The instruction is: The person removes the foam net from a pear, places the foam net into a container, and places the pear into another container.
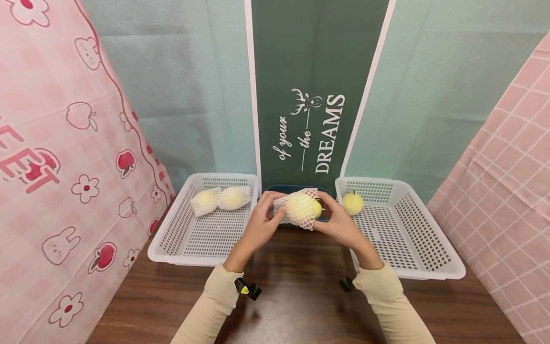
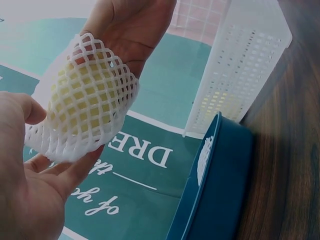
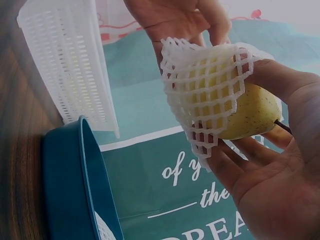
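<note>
Both hands hold a yellow pear (image 3: 257,112) partly inside a white foam net sleeve (image 1: 296,206), raised in front of the blue tub. My left hand (image 1: 263,219) grips the sleeved end, thumb on the near side and fingers behind. At the other end, my right hand (image 1: 340,225) pinches the net's open edge around the pear. In the right wrist view the pear's stem end, with its dark stem, sticks out of the net toward the right palm. The left wrist view shows the net covering the rest of the pear.
In the left white basket (image 1: 169,248) lie two netted pears (image 1: 234,197). The right white basket (image 1: 447,270) has one bare pear (image 1: 353,203) in its back left corner. Between them stands a blue tub (image 2: 220,185) with white foam netting (image 2: 204,160) inside. All rest on a brown wooden table (image 1: 292,296).
</note>
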`<state>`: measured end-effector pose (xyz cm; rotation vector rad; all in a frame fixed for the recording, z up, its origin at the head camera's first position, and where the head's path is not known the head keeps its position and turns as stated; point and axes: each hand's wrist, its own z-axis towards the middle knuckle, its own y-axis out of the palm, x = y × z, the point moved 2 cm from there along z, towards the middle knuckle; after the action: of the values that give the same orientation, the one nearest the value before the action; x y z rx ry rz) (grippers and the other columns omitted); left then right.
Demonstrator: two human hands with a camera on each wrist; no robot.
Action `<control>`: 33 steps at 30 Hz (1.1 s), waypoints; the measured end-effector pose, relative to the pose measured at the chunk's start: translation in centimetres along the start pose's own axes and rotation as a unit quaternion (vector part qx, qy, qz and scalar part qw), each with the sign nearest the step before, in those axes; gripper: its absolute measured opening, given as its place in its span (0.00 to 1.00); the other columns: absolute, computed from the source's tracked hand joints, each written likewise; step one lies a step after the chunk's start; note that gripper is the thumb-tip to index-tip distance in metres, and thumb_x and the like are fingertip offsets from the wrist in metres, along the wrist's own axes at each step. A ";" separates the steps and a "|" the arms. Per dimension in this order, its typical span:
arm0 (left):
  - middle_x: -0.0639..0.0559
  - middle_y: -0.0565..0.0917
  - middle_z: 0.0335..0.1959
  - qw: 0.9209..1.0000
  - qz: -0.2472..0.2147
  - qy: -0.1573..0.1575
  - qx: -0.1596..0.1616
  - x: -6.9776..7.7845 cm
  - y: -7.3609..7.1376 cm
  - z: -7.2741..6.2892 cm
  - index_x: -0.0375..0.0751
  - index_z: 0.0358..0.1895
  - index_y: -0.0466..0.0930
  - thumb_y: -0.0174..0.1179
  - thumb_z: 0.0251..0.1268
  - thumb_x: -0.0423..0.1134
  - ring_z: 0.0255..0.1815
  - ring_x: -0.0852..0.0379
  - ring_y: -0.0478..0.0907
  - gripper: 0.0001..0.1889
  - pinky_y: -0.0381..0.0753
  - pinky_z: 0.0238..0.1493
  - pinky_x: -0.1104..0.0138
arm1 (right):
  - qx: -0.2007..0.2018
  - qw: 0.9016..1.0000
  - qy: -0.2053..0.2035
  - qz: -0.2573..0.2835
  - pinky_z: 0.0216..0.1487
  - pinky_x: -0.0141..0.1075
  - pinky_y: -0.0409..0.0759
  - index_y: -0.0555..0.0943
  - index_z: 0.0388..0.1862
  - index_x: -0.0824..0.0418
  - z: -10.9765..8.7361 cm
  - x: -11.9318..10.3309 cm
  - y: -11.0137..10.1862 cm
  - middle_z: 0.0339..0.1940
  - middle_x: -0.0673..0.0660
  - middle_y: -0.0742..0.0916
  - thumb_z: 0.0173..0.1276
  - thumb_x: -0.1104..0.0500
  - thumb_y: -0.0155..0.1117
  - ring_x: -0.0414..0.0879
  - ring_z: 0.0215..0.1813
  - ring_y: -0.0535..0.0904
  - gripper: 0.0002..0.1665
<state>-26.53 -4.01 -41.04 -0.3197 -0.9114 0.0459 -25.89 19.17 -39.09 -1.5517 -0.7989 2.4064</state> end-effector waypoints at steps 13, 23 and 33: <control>0.46 0.86 0.49 0.998 0.039 0.033 0.039 -0.2 -0.5 0.4 0.40 0.52 0.87 0.68 0.74 0.34 0.45 0.55 0.82 0.08 0.86 0.46 0.63 | 0.017 1.000 0.015 -0.009 0.72 0.64 0.74 0.67 0.78 0.67 0.0 0.4 -0.4 0.72 0.70 0.78 0.66 0.69 0.75 0.66 0.72 0.77 0.44; 0.49 0.87 0.44 0.997 0.044 0.049 0.045 -0.3 -0.7 0.7 0.42 0.48 0.89 0.71 0.71 0.36 0.41 0.55 0.84 0.07 0.88 0.42 0.62 | 0.021 1.000 0.012 -0.003 0.69 0.52 0.80 0.68 0.76 0.70 0.2 0.4 -0.7 0.70 0.72 0.79 0.64 0.72 0.74 0.65 0.70 0.78 0.42; 0.46 0.88 0.43 0.997 0.055 0.031 0.045 -0.2 -0.7 1.3 0.39 0.48 0.89 0.71 0.71 0.35 0.43 0.53 0.84 0.07 0.90 0.45 0.51 | 0.023 1.000 0.012 0.008 0.64 0.35 0.82 0.68 0.77 0.68 0.3 0.7 -1.3 0.71 0.71 0.79 0.66 0.71 0.75 0.64 0.68 0.80 0.43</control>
<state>-27.70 -4.36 -40.23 -0.2864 -0.8278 0.1768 -26.62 20.43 -38.86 -1.5712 -0.7238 2.3949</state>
